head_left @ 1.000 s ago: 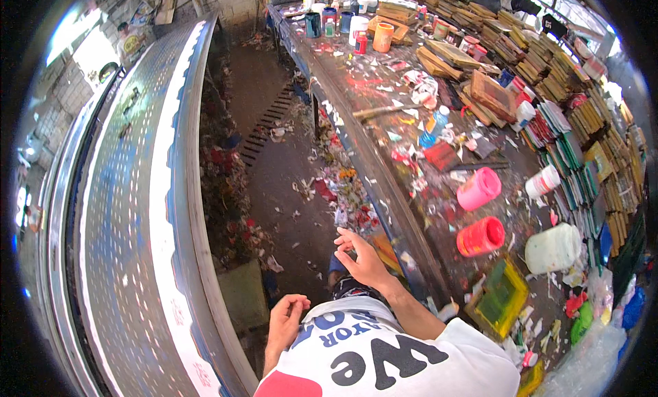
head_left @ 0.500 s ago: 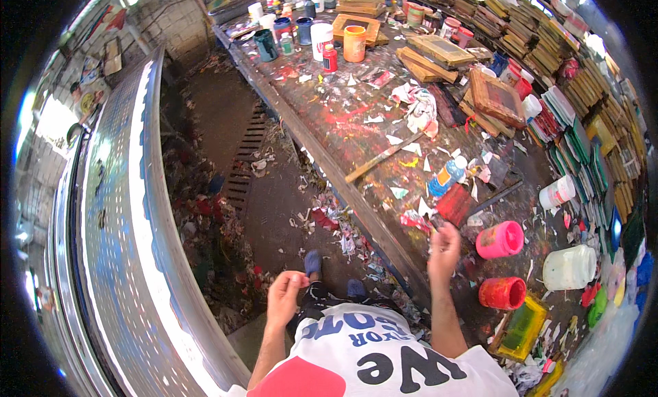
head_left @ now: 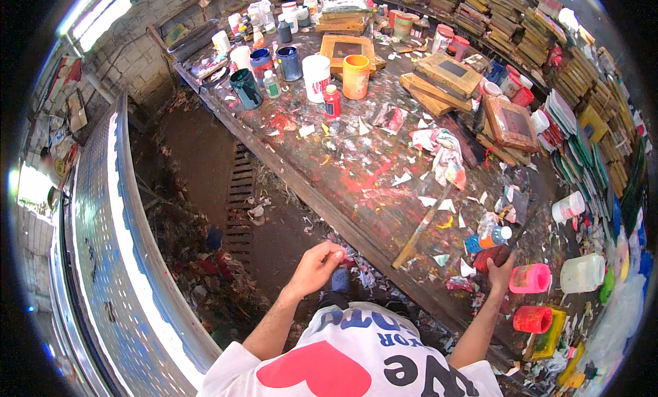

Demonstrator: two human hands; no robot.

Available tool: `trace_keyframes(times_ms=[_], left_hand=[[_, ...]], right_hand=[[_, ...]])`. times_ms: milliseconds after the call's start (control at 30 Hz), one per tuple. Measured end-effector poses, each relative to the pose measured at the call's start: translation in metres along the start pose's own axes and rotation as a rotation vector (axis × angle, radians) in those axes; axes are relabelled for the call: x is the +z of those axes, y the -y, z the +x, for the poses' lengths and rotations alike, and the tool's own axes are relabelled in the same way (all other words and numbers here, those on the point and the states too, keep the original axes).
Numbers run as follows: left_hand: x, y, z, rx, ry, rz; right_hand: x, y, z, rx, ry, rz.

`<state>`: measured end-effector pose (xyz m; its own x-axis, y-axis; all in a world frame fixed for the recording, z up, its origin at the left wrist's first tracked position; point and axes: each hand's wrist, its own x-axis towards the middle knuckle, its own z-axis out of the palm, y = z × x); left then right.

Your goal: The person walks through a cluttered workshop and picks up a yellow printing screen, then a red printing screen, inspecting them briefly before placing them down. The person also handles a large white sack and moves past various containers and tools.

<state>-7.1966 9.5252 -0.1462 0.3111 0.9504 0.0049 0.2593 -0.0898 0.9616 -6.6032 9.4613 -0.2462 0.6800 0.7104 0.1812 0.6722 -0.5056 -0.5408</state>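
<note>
My right hand [head_left: 500, 274] is on the table, its fingers closed around the edge of a red, paint-stained flat block [head_left: 485, 258]; the hand covers part of it. Just beyond lies a blue bottle [head_left: 485, 240] with an orange label and white cap, on its side. Right of the hand are a pink paint jar [head_left: 530, 278] and a red paint jar [head_left: 532, 319]. My left hand [head_left: 317, 268] is raised in front of my body, off the table's edge, with fingers curled together; whether they pinch something small I cannot make out.
A wooden stick [head_left: 421, 229] and a stained rag [head_left: 442, 150] lie on the paint-spattered table [head_left: 329, 167]. Paint containers and wooden frames [head_left: 510, 125] crowd its far and right sides. A perforated metal panel [head_left: 113, 239] stands left, beyond the littered floor [head_left: 199, 164].
My right hand has reached down and closed on the red block. My left hand has risen and moved right. The view has shifted, so the table appears further right and lower.
</note>
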Motion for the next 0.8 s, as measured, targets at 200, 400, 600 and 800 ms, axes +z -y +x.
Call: trace_keyframes(times_ms=[200, 400, 600, 800], left_hand=[[-0.024, 0.033, 0.053, -0.125, 0.025, -0.248], [0.003, 0.027, 0.076, -0.005, 0.248, -0.279], [0.055, 0.023, 0.076, 0.1, 0.458, -0.299], [0.1, -0.003, 0.047, 0.146, 0.674, -0.38]], right_hand=[[0.005, 0.02, -0.022, 0.27, -0.025, 0.438], [-0.035, 0.05, -0.096, 0.461, -0.092, 1.195], [-0.076, 0.088, -0.175, 0.707, -0.349, 1.425], [-0.062, 0.104, -0.235, 0.77, -0.294, 1.634]])
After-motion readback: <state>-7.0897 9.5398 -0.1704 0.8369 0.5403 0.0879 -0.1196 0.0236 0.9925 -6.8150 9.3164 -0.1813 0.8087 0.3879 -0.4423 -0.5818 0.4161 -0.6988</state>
